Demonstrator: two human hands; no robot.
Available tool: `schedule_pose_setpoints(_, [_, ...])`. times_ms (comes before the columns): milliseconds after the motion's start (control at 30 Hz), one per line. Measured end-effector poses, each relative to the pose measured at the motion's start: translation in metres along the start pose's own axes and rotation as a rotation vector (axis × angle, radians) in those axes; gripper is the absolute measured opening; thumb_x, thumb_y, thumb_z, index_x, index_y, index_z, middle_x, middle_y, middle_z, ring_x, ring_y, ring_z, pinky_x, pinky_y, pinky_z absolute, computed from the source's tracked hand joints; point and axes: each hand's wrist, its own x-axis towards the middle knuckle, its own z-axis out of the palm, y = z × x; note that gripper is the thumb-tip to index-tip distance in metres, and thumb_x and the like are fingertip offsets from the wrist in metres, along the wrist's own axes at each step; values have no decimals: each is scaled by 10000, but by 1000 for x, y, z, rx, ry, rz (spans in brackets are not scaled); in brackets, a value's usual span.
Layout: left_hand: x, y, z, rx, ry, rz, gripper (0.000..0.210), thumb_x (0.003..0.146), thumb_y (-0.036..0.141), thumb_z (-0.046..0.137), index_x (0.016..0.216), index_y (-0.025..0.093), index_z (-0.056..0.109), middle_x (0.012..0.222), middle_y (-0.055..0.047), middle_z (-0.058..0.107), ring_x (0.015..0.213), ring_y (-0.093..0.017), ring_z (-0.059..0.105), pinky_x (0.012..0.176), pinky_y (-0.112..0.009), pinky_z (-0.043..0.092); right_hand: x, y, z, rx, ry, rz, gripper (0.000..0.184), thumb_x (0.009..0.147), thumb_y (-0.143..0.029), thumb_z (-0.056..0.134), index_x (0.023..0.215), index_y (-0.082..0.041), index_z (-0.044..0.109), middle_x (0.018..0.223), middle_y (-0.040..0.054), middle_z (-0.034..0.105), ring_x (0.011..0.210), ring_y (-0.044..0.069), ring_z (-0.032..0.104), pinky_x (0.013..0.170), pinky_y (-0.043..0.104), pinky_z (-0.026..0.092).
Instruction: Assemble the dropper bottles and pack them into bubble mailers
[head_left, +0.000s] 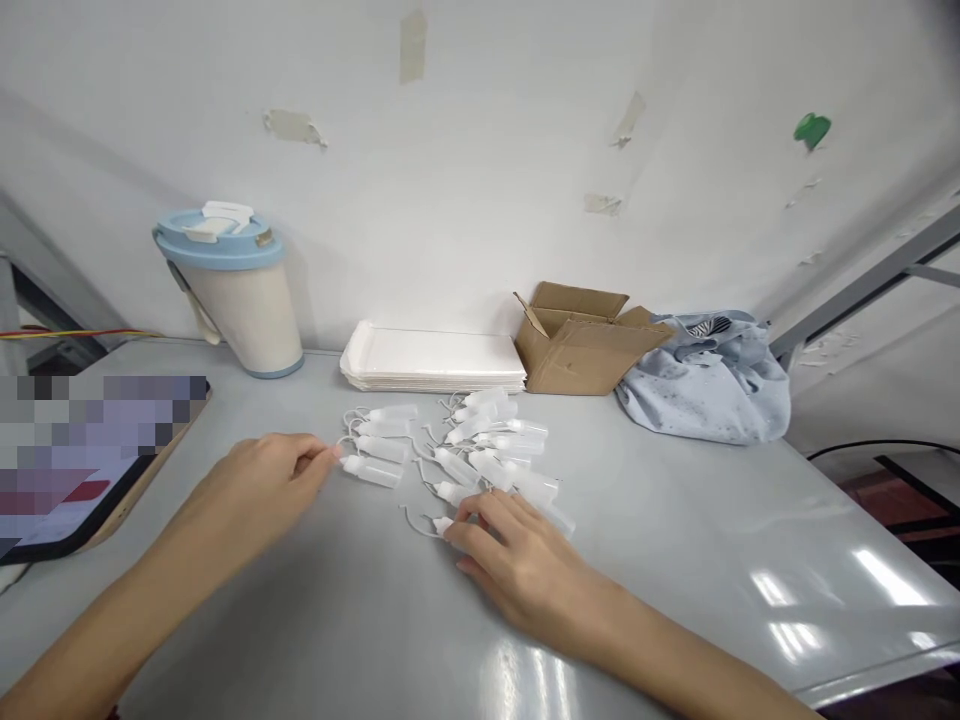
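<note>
Small translucent plastic dropper bottles with white caps and thin curly tails lie on the grey table. Several form a neat stack of rows on the left, and the lowest bottle (373, 471) there has its cap end at the fingertips of my left hand (281, 480). That hand is closed, with thumb and forefinger pinched at the cap. On the right lies a loose heap of bottles (491, 430). My right hand (517, 555) curls over the near edge of this heap. Its fingers close around one dropper bottle (442, 525), whose cap pokes out; the body is hidden.
Behind the bottles lies a stack of flat white trays (442, 355), beside an open cardboard box (577, 350). A bundled grey-blue cloth (709, 390) sits at right. A cream tumbler with a blue lid (251, 310) and a propped phone (90, 460) stand at left. A wall (480, 180) closes the back.
</note>
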Motion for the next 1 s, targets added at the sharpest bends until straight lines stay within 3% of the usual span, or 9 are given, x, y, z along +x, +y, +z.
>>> schedule_pose_setpoints(100, [-1,2,4,404,17,-16,319,876,436,422,786,217,637,710,-43,677,646,-222,626,528,-270,349,0,-1,-1,-32,17,-24,170,938,-118,456,1081,-145,544,1043,108,592,857,209,556,740,344,468])
schedule_pose_setpoints(167, [-3,7,7,462,-17,-31,350,884,441,389,1050,205,586,853,-77,693,765,-281,650,595,-309,389,0,-1,-1,-41,7,-26,169,936,-126,473,1091,-143,540,1032,100,600,872,212,560,741,339,463])
schedule_pose_setpoints(233, [-4,12,12,453,-50,-20,373,878,437,379,1129,196,514,817,-59,675,748,-277,646,627,-325,400,1,-2,-1,-48,-2,-30,169,928,-129,494,1090,-136,540,1005,91,611,864,214,561,733,336,459])
schedule_pose_setpoints(367, [-6,18,22,332,-172,-29,263,847,424,406,1007,231,486,724,-3,653,673,-233,620,635,-314,400,2,-2,0,-53,0,-38,173,920,-139,518,1092,-129,542,965,74,624,826,209,558,720,334,452])
schedule_pose_setpoints(467, [-7,22,24,242,-198,-37,218,823,422,442,906,235,515,726,2,669,682,-222,617,632,-303,397,2,-3,-1,-48,8,-34,176,921,-141,516,1094,-129,544,954,69,628,824,208,558,723,335,449])
schedule_pose_setpoints(667, [-10,23,25,-74,-340,-109,328,793,511,499,815,210,625,710,-15,677,637,-218,639,604,-296,426,3,-3,-4,-39,11,-39,173,920,-131,504,1087,-120,548,933,74,633,813,210,564,704,334,446])
schedule_pose_setpoints(900, [-8,18,27,36,-205,21,301,834,461,488,920,244,678,975,-27,731,880,-249,646,763,-315,448,3,-5,-4,-21,22,-45,166,923,-137,503,1080,-112,548,915,80,637,798,210,570,691,334,454])
schedule_pose_setpoints(1000, [-8,21,27,163,-163,97,315,871,431,426,859,237,674,887,-27,730,824,-246,638,725,-318,440,2,-6,-5,-10,24,-42,163,923,-138,499,1077,-115,547,920,87,639,803,217,576,698,343,460])
